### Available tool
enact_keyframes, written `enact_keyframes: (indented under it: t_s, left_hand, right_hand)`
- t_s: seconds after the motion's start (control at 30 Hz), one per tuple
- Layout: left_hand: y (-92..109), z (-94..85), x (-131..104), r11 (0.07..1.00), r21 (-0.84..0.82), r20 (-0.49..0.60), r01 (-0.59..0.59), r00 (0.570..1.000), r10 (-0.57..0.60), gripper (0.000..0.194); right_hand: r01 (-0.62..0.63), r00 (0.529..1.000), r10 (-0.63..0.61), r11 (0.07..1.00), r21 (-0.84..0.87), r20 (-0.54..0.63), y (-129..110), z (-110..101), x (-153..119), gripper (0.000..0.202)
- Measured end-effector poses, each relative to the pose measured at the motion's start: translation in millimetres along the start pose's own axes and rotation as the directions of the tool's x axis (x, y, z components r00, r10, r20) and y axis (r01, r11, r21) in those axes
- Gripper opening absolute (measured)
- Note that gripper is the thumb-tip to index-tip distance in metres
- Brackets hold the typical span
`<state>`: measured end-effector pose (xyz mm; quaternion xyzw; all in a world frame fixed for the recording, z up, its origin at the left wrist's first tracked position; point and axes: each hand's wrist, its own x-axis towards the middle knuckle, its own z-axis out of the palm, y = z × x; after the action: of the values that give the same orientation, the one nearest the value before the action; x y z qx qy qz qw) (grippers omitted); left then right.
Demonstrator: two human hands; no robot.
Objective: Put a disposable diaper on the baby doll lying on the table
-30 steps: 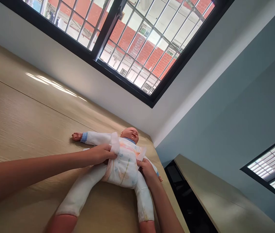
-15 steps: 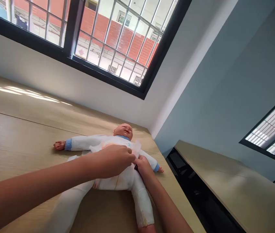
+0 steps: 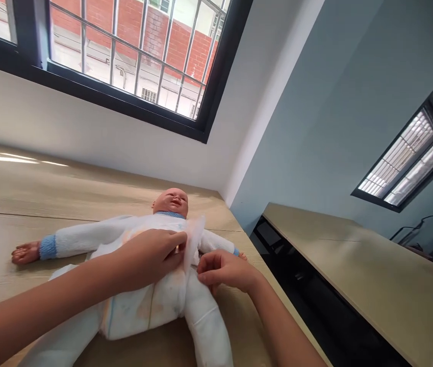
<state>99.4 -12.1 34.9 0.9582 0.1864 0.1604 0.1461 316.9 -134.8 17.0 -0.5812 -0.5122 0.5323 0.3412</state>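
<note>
A baby doll (image 3: 170,201) in a white suit with blue cuffs lies on its back on a light wooden table (image 3: 28,193). A white diaper (image 3: 143,311) is wrapped around its waist. My left hand (image 3: 147,257) rests on the doll's belly and pinches the diaper's upright right flap (image 3: 193,242). My right hand (image 3: 224,270) hovers at the doll's right hip beside that flap, fingers curled with the tips pinched together; whether they touch the flap is unclear.
A barred window (image 3: 124,61) sits above the white wall behind the table. The table's right edge drops to a dark gap (image 3: 288,275), beyond which stands a second wooden table (image 3: 354,265). A louvred window (image 3: 411,163) is on the blue wall.
The view has swung right, so the doll sits further left. My left hand crossed from the doll's left side over its belly to the right flap, which now stands upright. My right hand lifted off the hip.
</note>
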Motion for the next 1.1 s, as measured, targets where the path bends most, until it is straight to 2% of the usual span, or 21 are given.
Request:
enact_keyframes:
  t_s: [0.13, 0.2, 0.23, 0.27, 0.33, 0.4, 0.47, 0.6, 0.7, 0.8, 0.9, 0.97, 1.1]
  left_hand:
    - [3, 4.2, 0, 0.998, 0.046, 0.03, 0.05, 0.998, -0.051, 0.02]
    - [4, 6.4, -1, 0.997, 0.056, 0.025, 0.062, 0.998, -0.063, 0.025]
    - [5, 7.5, -1, 0.997, 0.051, 0.023, 0.061, 0.998, -0.062, 0.027]
    - [5, 8.5, -1, 0.997, 0.044, 0.021, 0.061, 0.998, -0.062, 0.029]
    - [4, 10.4, -1, 0.997, 0.039, 0.018, 0.065, 0.998, -0.066, 0.031]
    - [3, 12.2, -1, 0.997, 0.05, 0.011, 0.061, 0.998, -0.062, 0.03]
    - [2, 14.0, 0, 0.996, 0.07, -0.003, 0.051, 0.999, -0.051, 0.03]
    - [0, 17.3, 2, 0.994, 0.097, -0.016, 0.054, 0.998, -0.053, 0.035]
    - [0, 18.4, 3, 0.992, 0.112, -0.025, 0.055, 0.998, -0.052, 0.034]
    - [0, 18.0, 3, 0.991, 0.127, -0.021, 0.052, 0.999, -0.05, 0.034]
    - [2, 16.6, 3, 0.993, 0.101, -0.006, 0.059, 0.998, -0.059, 0.034]
    - [3, 15.3, 3, 0.994, 0.079, -0.008, 0.071, 0.997, -0.071, 0.033]
    - [7, 13.2, 1, 0.994, 0.072, -0.016, 0.087, 0.996, -0.086, 0.03]
  right_hand:
    - [-0.07, 0.976, 0.06, 0.997, 0.043, 0.207, -8, 11, -10, 0.033]
    - [-0.1, 0.945, 0.088, 0.995, 0.023, 0.316, -8, 7, -13, 0.032]
    - [-0.1, 0.942, 0.096, 0.995, -0.002, 0.321, -7, 3, -14, 0.032]
    - [-0.091, 0.958, 0.098, 0.995, -0.04, 0.27, -6, -2, -15, 0.03]
    - [-0.063, 0.998, 0.066, 0.987, -0.151, 0.016, -1, -11, -13, 0.023]
    - [-0.044, 0.969, -0.023, 0.963, -0.267, -0.245, 6, -16, -9, 0.019]
    - [-0.029, 0.933, -0.099, 0.938, -0.347, -0.345, 14, -16, -3, 0.022]
    - [-0.024, 0.923, -0.158, 0.886, -0.463, -0.35, 24, -2, 8, 0.024]
    - [-0.085, 0.941, -0.094, 0.865, -0.494, -0.326, 24, 9, 12, 0.018]
    - [-0.134, 0.944, -0.048, 0.849, -0.512, -0.326, 20, 15, 11, 0.022]
    - [-0.086, 0.932, -0.124, 0.839, -0.538, -0.341, 17, 12, 9, 0.025]
    - [-0.008, 0.934, -0.16, 0.883, -0.468, -0.319, 19, 7, 10, 0.023]
    - [0.103, 0.95, -0.145, 0.982, -0.16, -0.275, 28, -4, 17, 0.028]
